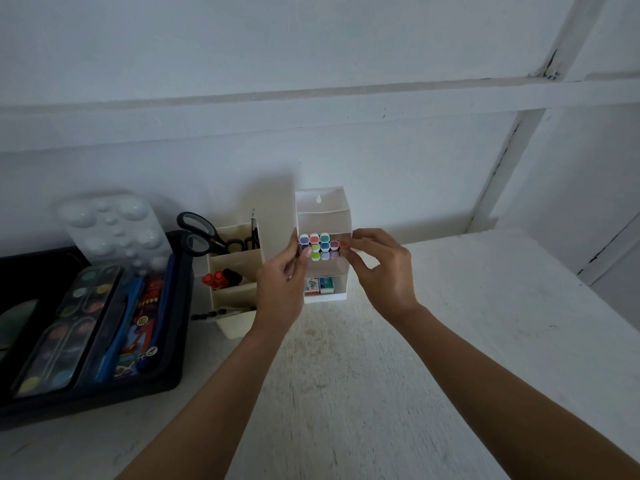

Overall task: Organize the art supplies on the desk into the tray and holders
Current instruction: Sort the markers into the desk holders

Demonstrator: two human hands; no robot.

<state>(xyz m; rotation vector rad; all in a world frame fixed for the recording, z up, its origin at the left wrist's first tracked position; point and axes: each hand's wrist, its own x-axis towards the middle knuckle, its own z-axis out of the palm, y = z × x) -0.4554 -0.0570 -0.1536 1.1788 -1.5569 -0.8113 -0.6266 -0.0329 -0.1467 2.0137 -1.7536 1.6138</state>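
Left of the clear marker box [322, 209], I see the black tray [181, 323] holding a watercolour set [65, 327] and a printed case [145, 327], its lettering too blurred to read. Nearer the box stands the cream tiered holder [235, 268] with black scissors [199, 237]. The left hand [280, 282] curls round the box's left side, thumb on the marker caps [320, 247]. At the box's right edge, the right hand [381, 268] pinches the orange-capped marker [343, 243]. Below the box sit small packs [319, 285], labels unreadable.
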